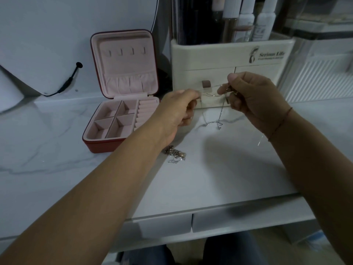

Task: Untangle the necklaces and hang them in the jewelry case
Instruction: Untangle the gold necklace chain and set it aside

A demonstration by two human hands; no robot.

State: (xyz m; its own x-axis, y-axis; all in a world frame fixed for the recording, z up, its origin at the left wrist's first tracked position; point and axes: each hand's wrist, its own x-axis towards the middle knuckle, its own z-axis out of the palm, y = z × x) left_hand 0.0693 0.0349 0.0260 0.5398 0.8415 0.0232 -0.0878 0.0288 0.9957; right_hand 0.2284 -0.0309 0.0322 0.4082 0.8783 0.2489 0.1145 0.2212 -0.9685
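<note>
A thin tangled necklace chain hangs between my two hands above the white marble tabletop, its lower loops touching the surface. My left hand pinches one end of it. My right hand pinches the other part, with more chain bunched at its fingertips. A second small heap of silver and gold jewelry lies on the table beside my left forearm. The red jewelry case stands open at the left, pink inside, with a row of bare hooks in its upright lid.
A cream cosmetics organizer with bottles stands right behind my hands. A white round mirror with a black cable leans at the back left. The table's front edge and drawers run below my arms.
</note>
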